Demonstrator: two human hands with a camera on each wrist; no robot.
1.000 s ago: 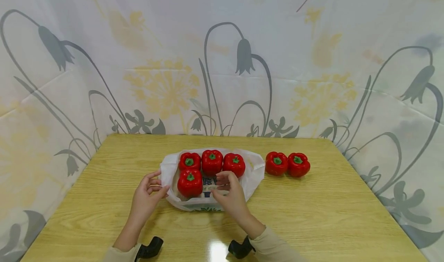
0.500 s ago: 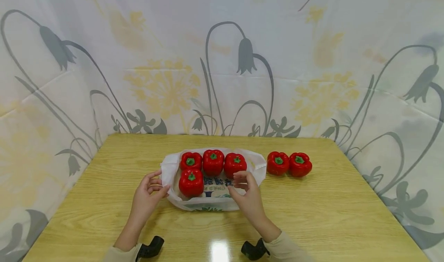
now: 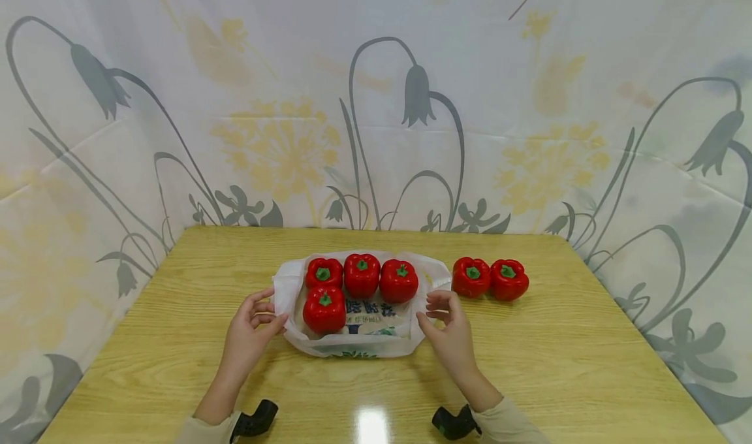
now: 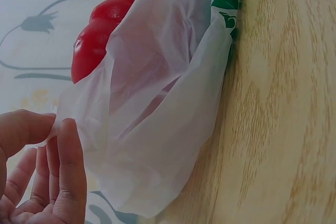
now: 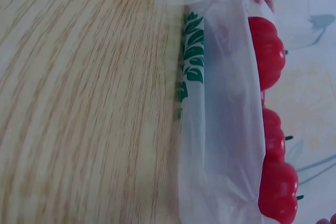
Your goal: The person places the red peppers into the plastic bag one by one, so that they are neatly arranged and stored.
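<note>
A white plastic bag (image 3: 384, 347) with a green leaf print lies with its mouth spread wide. Several red bell peppers with green stems sit inside, one bell pepper (image 3: 324, 311) in front and the others, such as the middle bell pepper (image 3: 361, 276), in a row behind. My left hand (image 3: 249, 330) pinches the bag's left edge between thumb and fingers; the left wrist view shows the thin plastic at the fingertips. Over the bag's right edge is my right hand (image 3: 452, 330), thumb and fingers apart. Only its fingertips (image 5: 332, 220) enter the right wrist view.
Two more red bell peppers, a left bell pepper (image 3: 470, 277) and a right bell pepper (image 3: 508, 280), stand together to the right of the bag. Beneath everything is a wood-grain table (image 3: 581, 359). A flower-patterned cloth (image 3: 376, 104) hangs behind it.
My right hand has moved right, from over the bag's middle beside the front bell pepper to the bag's right edge. My left hand has stayed on the left edge.
</note>
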